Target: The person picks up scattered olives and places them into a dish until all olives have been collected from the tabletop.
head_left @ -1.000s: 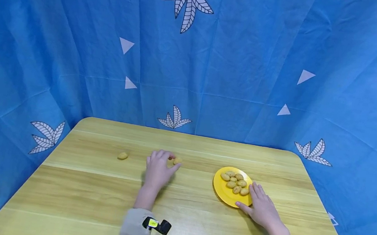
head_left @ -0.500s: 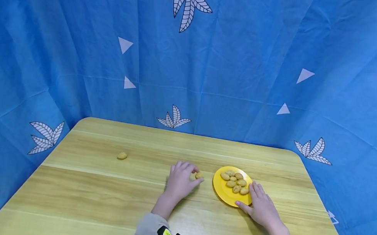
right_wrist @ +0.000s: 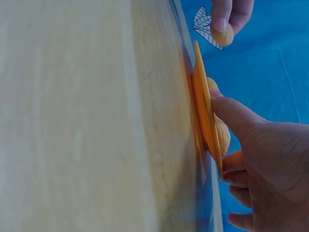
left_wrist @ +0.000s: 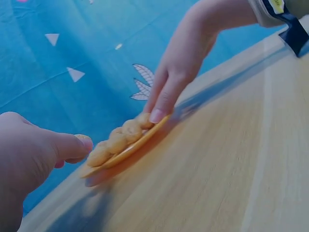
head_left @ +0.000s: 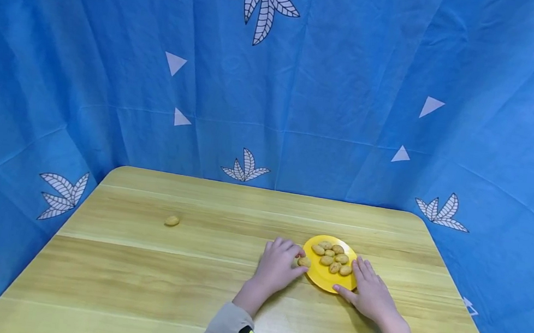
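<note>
My left hand [head_left: 279,267] pinches a small potato [head_left: 304,262] between thumb and fingers, at the left rim of a round yellow plate [head_left: 317,278]. In the right wrist view the pinched potato [right_wrist: 224,36] is held up off the table, beyond the plate's edge. Several more small potatoes [head_left: 326,260] lie together on the plate. My right hand [head_left: 372,298] rests at the plate's right side, thumb on the near rim and the other fingers along the right edge. From the left wrist, its thumb [left_wrist: 157,115] shows on the rim beside the potatoes.
One loose potato [head_left: 172,221] lies on the wooden table [head_left: 136,272], toward its far left. Behind the table hangs a blue curtain [head_left: 350,88] with white leaf and triangle prints, reaching close to the back edge.
My left hand has carried its potato rightward across the table to the plate's left rim. The right hand and the plate have stayed in place.
</note>
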### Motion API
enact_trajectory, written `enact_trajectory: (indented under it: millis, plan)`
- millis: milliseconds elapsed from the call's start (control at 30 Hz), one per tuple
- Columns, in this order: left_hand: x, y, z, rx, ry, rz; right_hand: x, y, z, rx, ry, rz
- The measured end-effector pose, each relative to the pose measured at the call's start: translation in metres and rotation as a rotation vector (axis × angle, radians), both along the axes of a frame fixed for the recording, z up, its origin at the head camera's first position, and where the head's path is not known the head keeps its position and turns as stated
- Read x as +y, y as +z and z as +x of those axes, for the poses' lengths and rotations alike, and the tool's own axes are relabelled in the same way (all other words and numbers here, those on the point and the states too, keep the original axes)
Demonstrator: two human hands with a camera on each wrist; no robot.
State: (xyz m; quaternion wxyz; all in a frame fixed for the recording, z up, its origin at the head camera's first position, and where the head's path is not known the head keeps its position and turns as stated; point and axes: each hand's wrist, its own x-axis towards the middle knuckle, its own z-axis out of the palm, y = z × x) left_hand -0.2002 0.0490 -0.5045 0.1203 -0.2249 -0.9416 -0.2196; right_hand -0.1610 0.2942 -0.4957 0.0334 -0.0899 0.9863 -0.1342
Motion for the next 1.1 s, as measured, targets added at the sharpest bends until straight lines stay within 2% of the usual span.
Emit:
enact_trajectory:
  millis: [367, 633, 867, 1100]
  plan:
    - [0.017, -0.005, -0.015, -0.003, -0.061, -0.145, 0.000, -0.001, 0.003, 0.019, -0.002, -0.005]
    - [0.024, -0.005, -0.024, -0.003, -0.085, -0.207, 0.000, 0.000, 0.002, 0.026, -0.002, -0.001]
    - [0.028, -0.002, -0.027, -0.033, -0.100, -0.228, -0.001, 0.004, 0.003, 0.024, 0.001, 0.005]
    - [0.030, -0.001, -0.028, -0.016, -0.105, -0.194, -0.001, 0.004, 0.004, 0.021, 0.000, 0.006]
